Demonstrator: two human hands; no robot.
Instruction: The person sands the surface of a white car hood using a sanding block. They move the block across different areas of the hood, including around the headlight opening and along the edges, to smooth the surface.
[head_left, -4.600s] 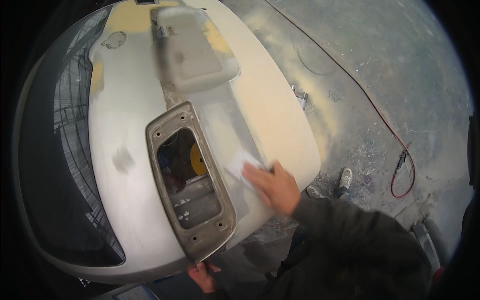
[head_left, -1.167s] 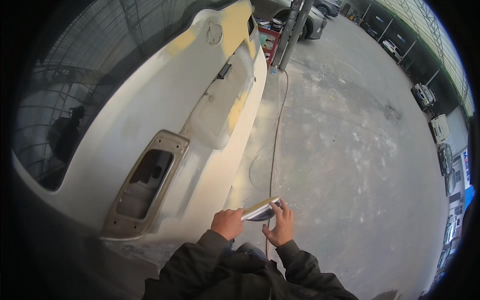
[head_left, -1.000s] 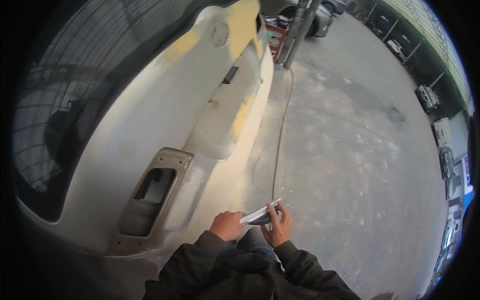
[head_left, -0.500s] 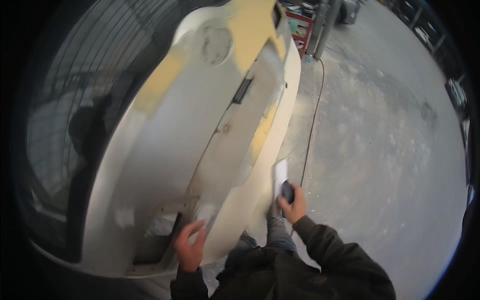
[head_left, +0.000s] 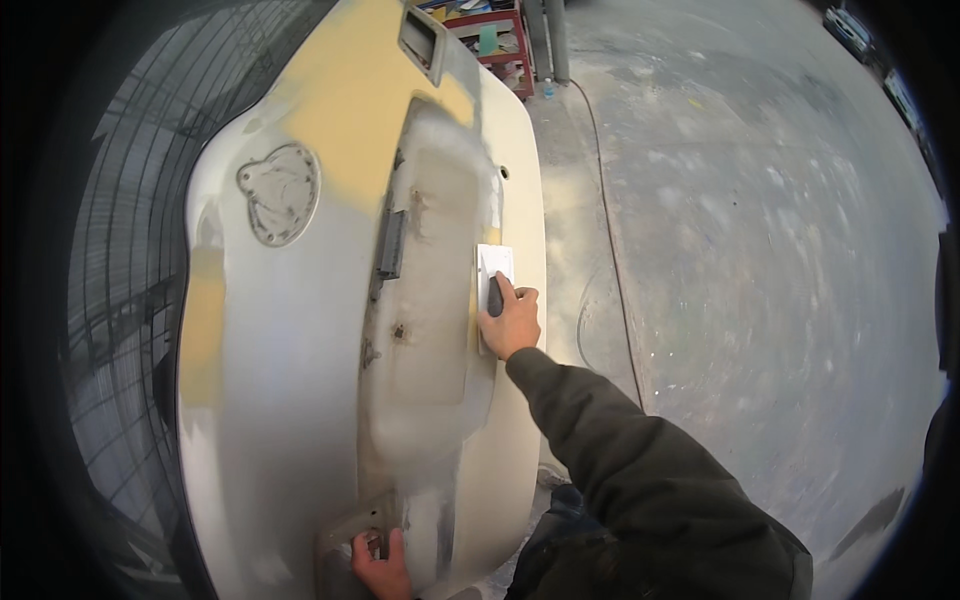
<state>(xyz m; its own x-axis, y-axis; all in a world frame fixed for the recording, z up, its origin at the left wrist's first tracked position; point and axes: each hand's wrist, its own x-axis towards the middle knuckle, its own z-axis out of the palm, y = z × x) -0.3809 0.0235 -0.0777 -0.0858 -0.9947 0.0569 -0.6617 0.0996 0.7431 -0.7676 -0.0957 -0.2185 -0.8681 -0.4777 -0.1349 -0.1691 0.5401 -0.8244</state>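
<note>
A pale car rear panel (head_left: 280, 440) with grey sanded areas and yellow filler patches (head_left: 345, 105) stretches away in front of me. My right hand (head_left: 514, 322) is closed on the dark grip of a long, flat white sanding block (head_left: 495, 262). The block lies against the raised edge right of the long recessed area (head_left: 430, 370), over a narrow yellow strip. Low on the panel, my left hand (head_left: 384, 572) rests by a cut-out near its lower end. Thumb and forefinger are apart, with nothing seen between them; the other fingers are partly hidden.
A red shelf cart (head_left: 515, 75) with assorted items stands beyond the panel, beside grey posts (head_left: 553, 45). A small bottle (head_left: 548, 90) is at their foot. A dark hose (head_left: 608, 215) runs along the concrete floor (head_left: 750, 250) to the right. Dark window glass (head_left: 120, 220) borders the left side.
My right hand has brought the sanding block from over the floor beside the panel up onto its surface. My left hand has lowered to the cut-out. The view has shifted along the panel.
</note>
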